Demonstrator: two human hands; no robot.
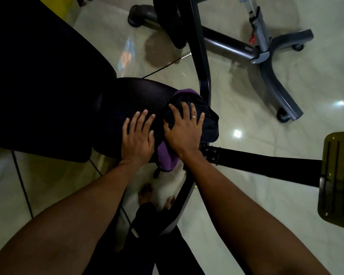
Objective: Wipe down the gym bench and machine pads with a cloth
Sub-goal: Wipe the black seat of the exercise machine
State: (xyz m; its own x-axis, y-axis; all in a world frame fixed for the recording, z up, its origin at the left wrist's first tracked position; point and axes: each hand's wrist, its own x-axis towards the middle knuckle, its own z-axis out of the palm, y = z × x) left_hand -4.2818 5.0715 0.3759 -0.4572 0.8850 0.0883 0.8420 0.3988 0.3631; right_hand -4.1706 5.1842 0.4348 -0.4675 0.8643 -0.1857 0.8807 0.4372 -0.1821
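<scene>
On the bench (pixel 127 100): both hands flat
Left hand (pixel 138 135): fingers apart, bare pad
Right hand (pixel 184 132): fingers spread, pressing cloth (pixel 209 124)

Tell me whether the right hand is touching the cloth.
Touching. The head view shows the right hand pressed flat, fingers spread, on the dark and purple cloth bunched over the seat pad edge.

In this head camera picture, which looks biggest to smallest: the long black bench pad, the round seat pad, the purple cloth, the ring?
1. Long black bench pad, partly out of frame.
2. Round seat pad.
3. Purple cloth, partly hidden under the right hand.
4. Ring on that hand.
</scene>
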